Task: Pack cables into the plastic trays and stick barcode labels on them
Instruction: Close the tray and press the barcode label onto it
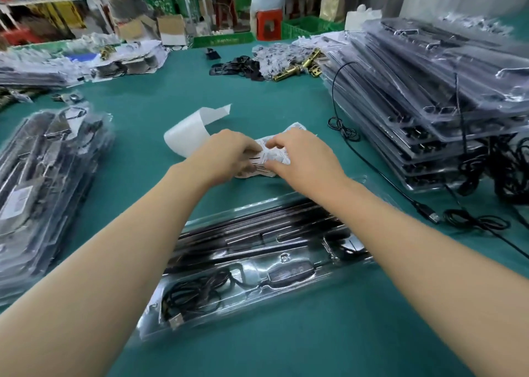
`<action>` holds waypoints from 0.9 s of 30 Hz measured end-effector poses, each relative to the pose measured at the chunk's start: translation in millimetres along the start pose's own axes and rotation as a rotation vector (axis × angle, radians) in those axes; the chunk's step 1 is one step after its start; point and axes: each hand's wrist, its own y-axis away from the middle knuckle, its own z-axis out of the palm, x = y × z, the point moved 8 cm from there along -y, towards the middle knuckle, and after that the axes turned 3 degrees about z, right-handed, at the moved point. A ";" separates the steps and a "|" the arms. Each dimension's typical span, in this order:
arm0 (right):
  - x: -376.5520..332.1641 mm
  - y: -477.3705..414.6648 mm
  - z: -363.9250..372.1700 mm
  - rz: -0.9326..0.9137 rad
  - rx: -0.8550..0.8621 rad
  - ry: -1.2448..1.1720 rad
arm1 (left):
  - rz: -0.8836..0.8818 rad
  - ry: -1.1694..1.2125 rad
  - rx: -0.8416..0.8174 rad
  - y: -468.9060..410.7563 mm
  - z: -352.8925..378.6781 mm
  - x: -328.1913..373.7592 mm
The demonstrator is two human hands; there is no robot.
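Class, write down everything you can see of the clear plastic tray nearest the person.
The tray is long, clear moulded plastic, flat and slanted on the green table. Dark rods fill its far channels; a coiled black cable with a USB plug lies in its near left pocket, beside a controller. The left forearm and right forearm cross over it.

the single view sits at the person's head and looks forward and down across a green table, wide-angled so that straight edges bend. a clear tray lies close under the lens, while shelves stand far off along the top.
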 end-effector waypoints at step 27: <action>12.2 -10.1 13.6 0.002 0.017 -0.144 | 0.034 0.301 -0.047 -5.3 -4.4 -16.0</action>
